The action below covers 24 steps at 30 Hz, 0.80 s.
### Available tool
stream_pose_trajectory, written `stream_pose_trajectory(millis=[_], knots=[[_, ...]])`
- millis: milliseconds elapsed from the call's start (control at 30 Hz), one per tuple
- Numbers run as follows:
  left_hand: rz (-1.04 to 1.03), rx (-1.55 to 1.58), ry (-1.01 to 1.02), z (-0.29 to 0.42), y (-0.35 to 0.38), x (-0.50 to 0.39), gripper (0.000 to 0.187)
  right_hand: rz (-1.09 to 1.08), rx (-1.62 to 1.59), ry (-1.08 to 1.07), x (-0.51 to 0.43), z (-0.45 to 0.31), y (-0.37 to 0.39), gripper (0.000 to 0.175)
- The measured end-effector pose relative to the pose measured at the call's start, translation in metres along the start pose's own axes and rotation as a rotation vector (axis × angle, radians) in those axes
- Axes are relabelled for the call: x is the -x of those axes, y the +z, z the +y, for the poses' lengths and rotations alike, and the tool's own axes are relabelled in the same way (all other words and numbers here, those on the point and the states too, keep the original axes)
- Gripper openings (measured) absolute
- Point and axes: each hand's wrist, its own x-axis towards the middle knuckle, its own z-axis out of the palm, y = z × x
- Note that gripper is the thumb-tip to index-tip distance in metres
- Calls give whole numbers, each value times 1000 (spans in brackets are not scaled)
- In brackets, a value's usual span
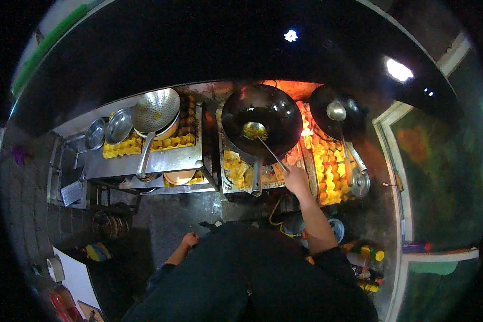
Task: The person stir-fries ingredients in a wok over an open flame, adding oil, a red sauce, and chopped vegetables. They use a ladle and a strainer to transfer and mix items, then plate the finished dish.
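Observation:
My right hand (296, 181) grips the handle of a metal ladle (272, 153), whose bowl rests in a large black wok (279, 116) over some greenish-yellow food (255, 132). The wok's handle (257, 177) points towards me, and an orange flame (306, 120) glows at its right side. My left hand (190, 240) hangs low beside my body, away from the stove, its fingers curled; whether it holds anything is not clear. To the right stands a second dark wok (320, 112) with another ladle (337, 111) in it.
On the steel table (177, 155) at left, a perforated strainer (157, 108) lies over bowls, beside two metal bowls (120, 125) and yellow egg trays (122, 149). More egg trays (328, 177) lie right of the stove. Bottles (372, 253) stand low at right, a white board (74, 273) at lower left.

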Motion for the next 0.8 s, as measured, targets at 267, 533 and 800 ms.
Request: stream_pose_trajectory(millis=[267, 533, 800], knots=[[51, 249, -204, 60, -37, 6, 26, -51, 184, 46, 8, -12, -20, 19], [31, -110, 177, 54, -26, -11, 30, -109, 33, 98, -13, -41, -36, 23], [97, 242, -103, 75, -51, 5, 24, -403, 257, 78, 9, -33, -18, 20]])
